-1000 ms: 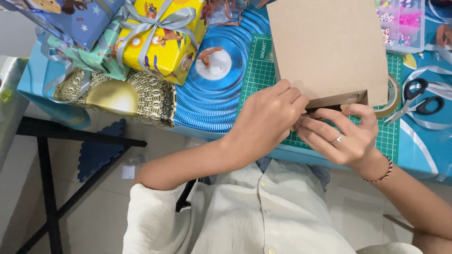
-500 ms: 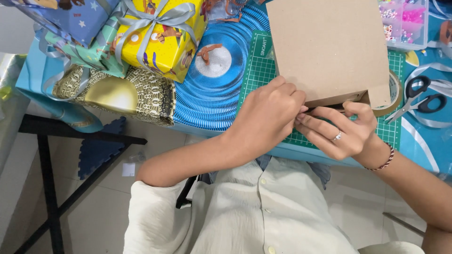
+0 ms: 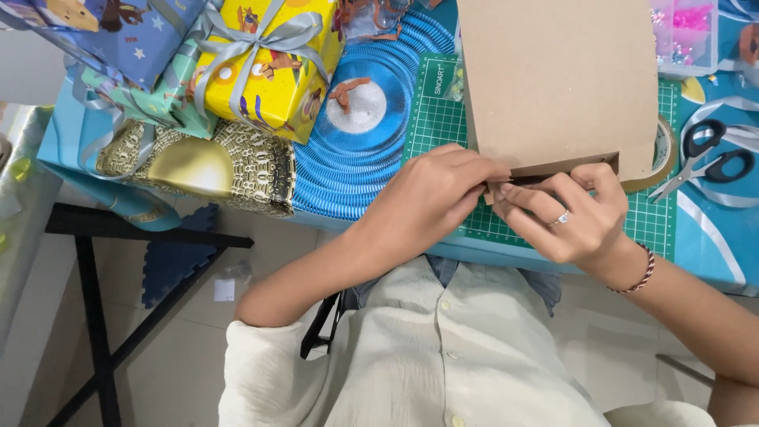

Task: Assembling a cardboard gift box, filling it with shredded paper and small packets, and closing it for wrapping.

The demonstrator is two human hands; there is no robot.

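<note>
Brown kraft paper (image 3: 557, 79), plain and matte, lies on the green cutting mat (image 3: 431, 130), its near edge turned up into a narrow fold. Both hands pinch that fold, seemingly to press a crease: the left hand (image 3: 431, 194) clamps its fingertips at the corner, the right hand (image 3: 573, 217) grips just beside it. At three o'clock sit black scissors (image 3: 711, 162) and a tape roll (image 3: 660, 154); at ten o'clock, a yellow wrapped gift (image 3: 269, 63).
</note>
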